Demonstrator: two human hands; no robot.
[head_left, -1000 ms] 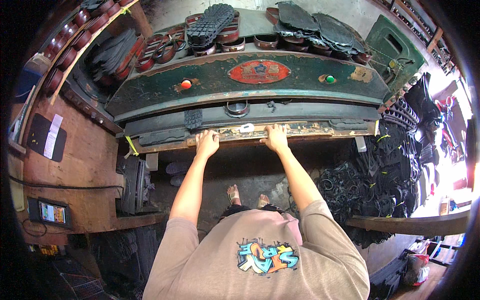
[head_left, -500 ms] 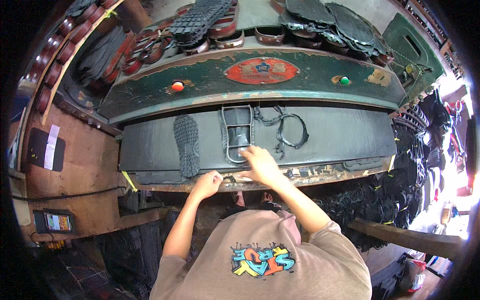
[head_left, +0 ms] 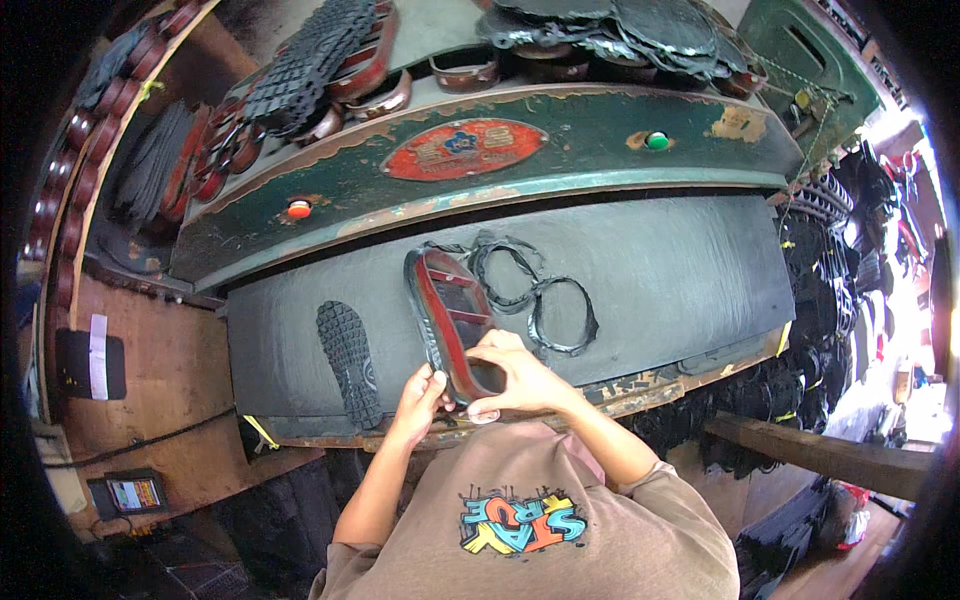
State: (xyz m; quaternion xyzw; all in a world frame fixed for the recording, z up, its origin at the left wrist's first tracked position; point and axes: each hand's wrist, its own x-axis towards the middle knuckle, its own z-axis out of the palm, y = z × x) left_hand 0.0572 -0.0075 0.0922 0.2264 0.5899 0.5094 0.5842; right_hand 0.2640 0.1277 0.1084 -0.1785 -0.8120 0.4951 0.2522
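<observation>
A sole-shaped cutting die [head_left: 438,310] with red-brown walls and crossbars is tilted on the grey bed. Black rubber with a ribbed edge [head_left: 415,290] runs along its left side. At the near end, my left hand [head_left: 420,402] is closed on the die's left edge, with thumb up. My right hand [head_left: 520,378] grips the near-right rim, fingers curled over it. A black treaded sole [head_left: 347,362] lies flat to the left. Thin looped rubber offcuts [head_left: 592,318] lie right of the die. Whether a sole sits inside the die is unclear.
Behind the bed [head_left: 690,260] stands a green machine beam [head_left: 590,150] with an orange button [head_left: 299,209] and a green button [head_left: 657,141]. More dies and rubber sheets [head_left: 640,30] are piled on top. Black scraps [head_left: 820,330] hang at right; a wooden bar [head_left: 800,450] juts out.
The die lay flat before; now it is tilted with its red wall showing. Both hands have come onto its near end. The offcuts have shifted, and the view has turned.
</observation>
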